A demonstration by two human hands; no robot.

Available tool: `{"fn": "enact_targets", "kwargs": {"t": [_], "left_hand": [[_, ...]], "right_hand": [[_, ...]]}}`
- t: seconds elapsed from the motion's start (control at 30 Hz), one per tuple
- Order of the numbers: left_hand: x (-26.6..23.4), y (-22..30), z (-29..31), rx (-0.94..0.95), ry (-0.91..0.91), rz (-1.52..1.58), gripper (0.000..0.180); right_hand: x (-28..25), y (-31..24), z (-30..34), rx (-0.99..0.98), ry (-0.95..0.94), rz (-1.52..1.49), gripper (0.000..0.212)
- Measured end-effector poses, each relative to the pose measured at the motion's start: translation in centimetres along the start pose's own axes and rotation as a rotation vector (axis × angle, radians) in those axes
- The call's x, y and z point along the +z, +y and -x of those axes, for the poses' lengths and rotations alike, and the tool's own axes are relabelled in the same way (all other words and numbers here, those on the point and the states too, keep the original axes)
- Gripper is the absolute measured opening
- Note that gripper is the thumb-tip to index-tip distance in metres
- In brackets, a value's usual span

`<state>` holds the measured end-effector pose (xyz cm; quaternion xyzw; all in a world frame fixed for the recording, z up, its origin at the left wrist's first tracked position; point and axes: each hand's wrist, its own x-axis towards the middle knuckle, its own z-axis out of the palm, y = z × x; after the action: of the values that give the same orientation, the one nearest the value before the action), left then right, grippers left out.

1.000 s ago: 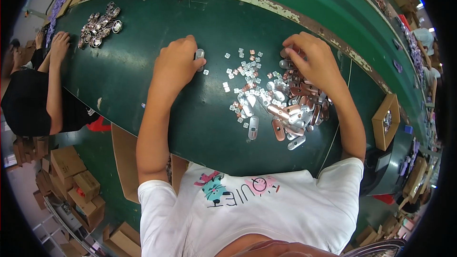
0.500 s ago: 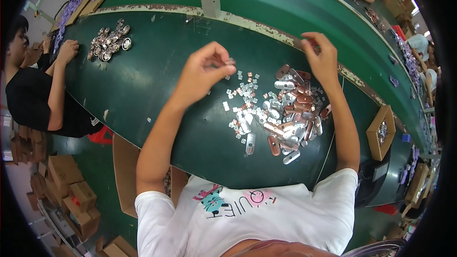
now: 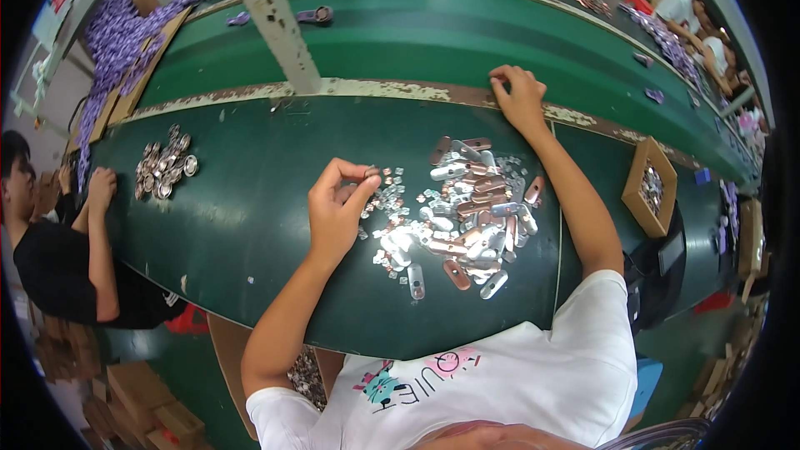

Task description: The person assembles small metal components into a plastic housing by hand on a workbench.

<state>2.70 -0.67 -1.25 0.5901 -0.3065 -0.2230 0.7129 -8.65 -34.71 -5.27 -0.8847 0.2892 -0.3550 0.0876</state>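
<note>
My left hand (image 3: 335, 210) is closed in a pinch at the left edge of the clear pieces. A small dark metal piece (image 3: 372, 172) shows between thumb and forefinger, its exact kind too small to tell. My right hand (image 3: 521, 100) is beyond the pile, over the far rail, with fingers loosely bent and apart and nothing visible in them. Below it lies a heap of oval metal plates (image 3: 479, 208), silver and copper-coloured, many with a small hole. Small clear square pieces (image 3: 387, 200) are scattered along the heap's left side, some touching it.
A worn rail (image 3: 400, 89) separates the dark green table (image 3: 267, 258) from a green belt (image 3: 417, 42). A post (image 3: 271, 17) rises from it. Round metal parts (image 3: 165, 165) lie left, near another person's hand (image 3: 102, 187). A cardboard tray (image 3: 652, 187) stands right.
The head view has tilted up, so the table sits lower in the picture. My left hand has come down closer to the clear pieces. My right hand reaches slightly farther over the rail.
</note>
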Motion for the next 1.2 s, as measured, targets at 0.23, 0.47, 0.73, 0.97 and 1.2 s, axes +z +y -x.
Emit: {"fn": "enact_targets", "kwargs": {"t": [0.23,0.47,0.73,0.97,1.2], "left_hand": [[0.6,-0.2,0.6,-0.027,-0.094,-0.043,0.008],[-0.3,0.2,0.2,-0.046,-0.085,0.107,0.008],[-0.4,0.2,0.2,-0.284,-0.069,0.323,0.007],[0.0,1.3,0.3,-0.489,-0.1,0.451,0.007],[-0.1,0.5,0.2,-0.445,-0.116,0.374,0.007]], "right_hand": [[-0.5,-0.5,0.1,-0.066,0.042,0.008,0.008],[-0.8,-0.9,0.4,-0.176,0.02,0.039,0.007],[-0.5,-1.2,0.4,-0.22,-0.004,0.051,0.006],[-0.9,-1.1,0.3,-0.225,0.005,0.075,0.006],[-0.7,-1.3,0.0,-0.232,0.084,0.069,0.012]]}}
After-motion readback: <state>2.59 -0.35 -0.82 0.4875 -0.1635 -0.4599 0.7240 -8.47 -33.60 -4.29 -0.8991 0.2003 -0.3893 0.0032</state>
